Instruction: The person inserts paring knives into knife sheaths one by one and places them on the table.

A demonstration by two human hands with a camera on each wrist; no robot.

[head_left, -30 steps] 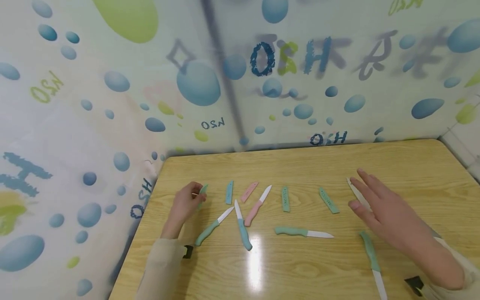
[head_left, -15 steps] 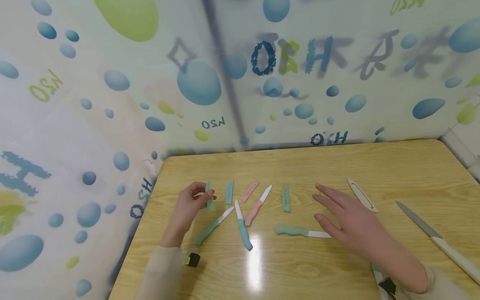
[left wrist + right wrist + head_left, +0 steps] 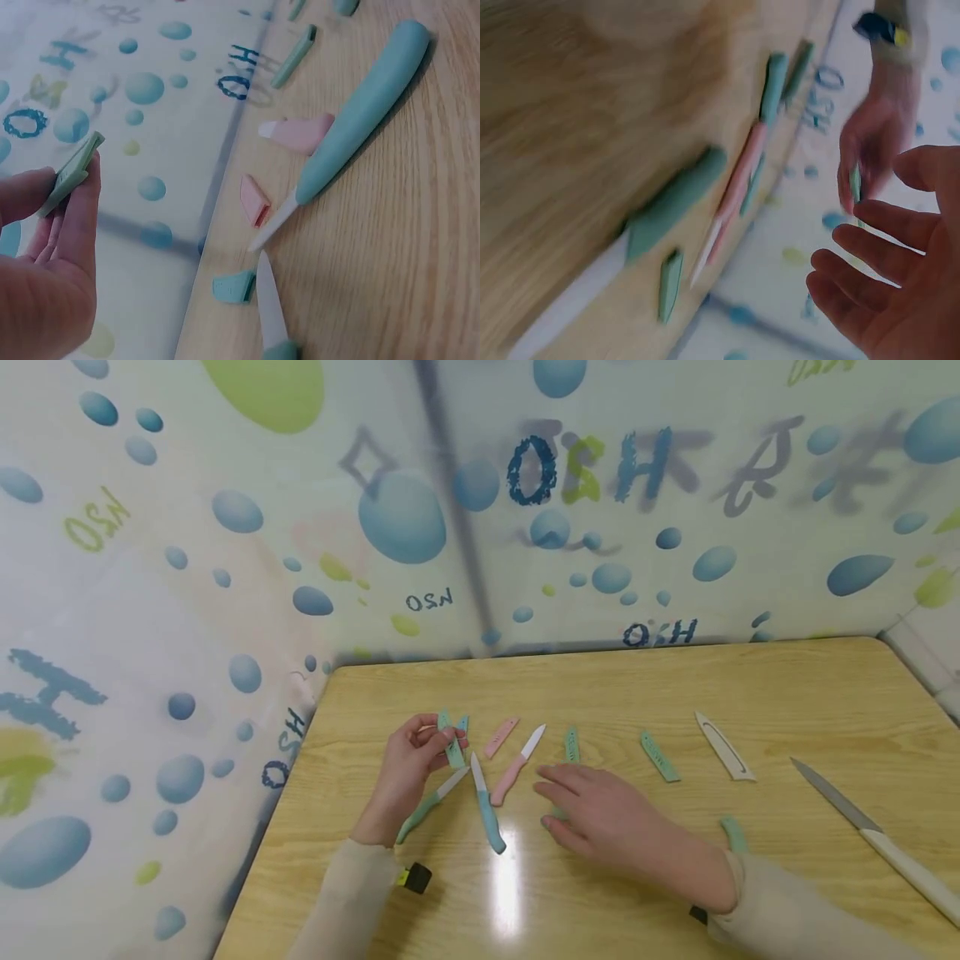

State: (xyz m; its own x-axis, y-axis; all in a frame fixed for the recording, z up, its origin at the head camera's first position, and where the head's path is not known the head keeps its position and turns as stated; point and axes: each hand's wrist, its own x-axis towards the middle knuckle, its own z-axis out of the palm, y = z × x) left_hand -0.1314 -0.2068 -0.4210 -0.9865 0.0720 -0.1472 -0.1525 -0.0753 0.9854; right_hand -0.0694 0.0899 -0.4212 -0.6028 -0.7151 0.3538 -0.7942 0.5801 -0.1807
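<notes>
a light wood-grain surface spreads below me. above it my right hand hangs, fingers loosely extended, apart from my left hand. a blue-handled, white-bladed knife lies near a pink-handled, white-bladed knife. a flat, pale-green sheath is pinched between my left thumb and fingers, raised off the surface.

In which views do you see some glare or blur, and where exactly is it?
Head view: a bright glare streak on the table, near the blue knife; right wrist view: the green knife and left hand look blurred; left wrist view: dimmer, no such glare.
</notes>
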